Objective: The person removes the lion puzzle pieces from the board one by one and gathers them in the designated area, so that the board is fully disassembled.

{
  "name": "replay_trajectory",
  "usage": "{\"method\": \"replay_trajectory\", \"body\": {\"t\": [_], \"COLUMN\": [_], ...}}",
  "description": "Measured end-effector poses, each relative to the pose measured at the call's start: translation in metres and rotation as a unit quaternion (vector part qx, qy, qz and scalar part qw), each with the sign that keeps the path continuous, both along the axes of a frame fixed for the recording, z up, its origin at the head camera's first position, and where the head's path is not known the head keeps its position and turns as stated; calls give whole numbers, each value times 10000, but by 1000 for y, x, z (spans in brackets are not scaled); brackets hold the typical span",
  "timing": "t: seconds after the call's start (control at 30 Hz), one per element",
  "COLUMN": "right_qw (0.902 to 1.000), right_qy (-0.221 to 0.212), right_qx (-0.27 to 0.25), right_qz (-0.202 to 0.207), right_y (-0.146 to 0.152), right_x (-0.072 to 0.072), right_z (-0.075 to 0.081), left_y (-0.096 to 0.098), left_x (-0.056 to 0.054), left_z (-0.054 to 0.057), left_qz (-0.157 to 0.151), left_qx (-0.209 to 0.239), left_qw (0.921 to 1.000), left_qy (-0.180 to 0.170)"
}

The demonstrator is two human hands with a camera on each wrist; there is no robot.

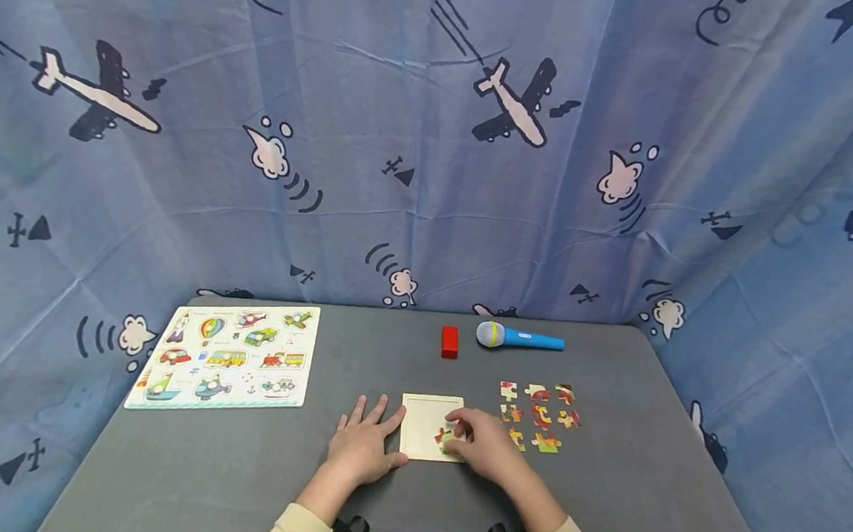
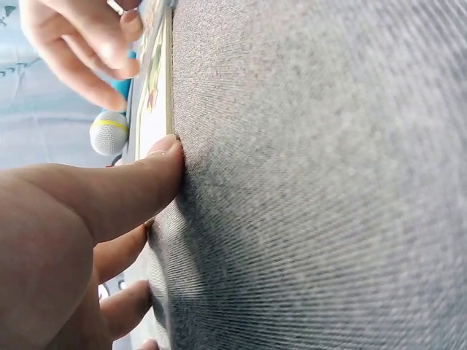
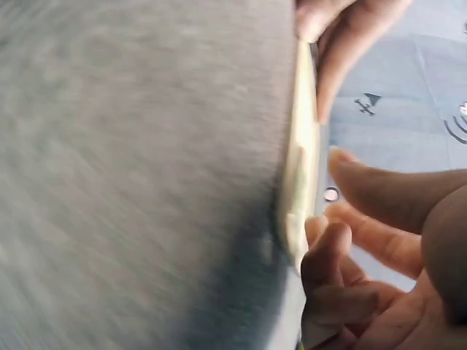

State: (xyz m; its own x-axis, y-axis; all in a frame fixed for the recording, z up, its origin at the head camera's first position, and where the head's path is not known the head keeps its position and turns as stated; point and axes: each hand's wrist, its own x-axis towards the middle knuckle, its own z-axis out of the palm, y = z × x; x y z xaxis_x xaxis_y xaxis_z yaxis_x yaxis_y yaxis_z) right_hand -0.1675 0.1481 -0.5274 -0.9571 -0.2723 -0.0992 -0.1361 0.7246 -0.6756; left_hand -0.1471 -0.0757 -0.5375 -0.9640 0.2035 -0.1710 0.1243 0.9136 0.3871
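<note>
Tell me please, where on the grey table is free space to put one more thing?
Bare table lies right of the loose puzzle pieces, and between the vehicle board and the red block. It is crowded around the small tray, where the left hand and right hand work.

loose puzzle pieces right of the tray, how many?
About 8 loose puzzle pieces, in three rows right of the small tray: three on top, three in the middle, two nearest the person. The right hand may hide another, and presses one on the tray.

Bare desk [image 1: 178, 464] lies open along the front edge and both front corners, while loose puzzle pieces [image 1: 538, 415], red block [image 1: 450, 341] and microphone [image 1: 519, 337] crowd the back right.
</note>
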Motion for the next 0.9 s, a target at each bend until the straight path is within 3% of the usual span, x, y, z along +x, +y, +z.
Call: {"method": "replay_trajectory", "body": {"t": [0.13, 0.7, 0.9], "right_qw": [9994, 9982, 9982], "right_qy": [-33, -38, -114], "right_qx": [341, 399, -229], "right_qz": [-62, -456, -542], "right_y": [-3, -2, -2], "right_x": [-1, -1, 0], "right_z": [-7, -13, -13], "left_y": [1, -1, -1], "left_x": [0, 0, 1], "left_z": [0, -1, -1], "left_qz": [-7, -28, -16], "left_qx": [11, 42, 47], "left_qw": [10000, 10000, 10000], "left_qy": [52, 45, 54]}}
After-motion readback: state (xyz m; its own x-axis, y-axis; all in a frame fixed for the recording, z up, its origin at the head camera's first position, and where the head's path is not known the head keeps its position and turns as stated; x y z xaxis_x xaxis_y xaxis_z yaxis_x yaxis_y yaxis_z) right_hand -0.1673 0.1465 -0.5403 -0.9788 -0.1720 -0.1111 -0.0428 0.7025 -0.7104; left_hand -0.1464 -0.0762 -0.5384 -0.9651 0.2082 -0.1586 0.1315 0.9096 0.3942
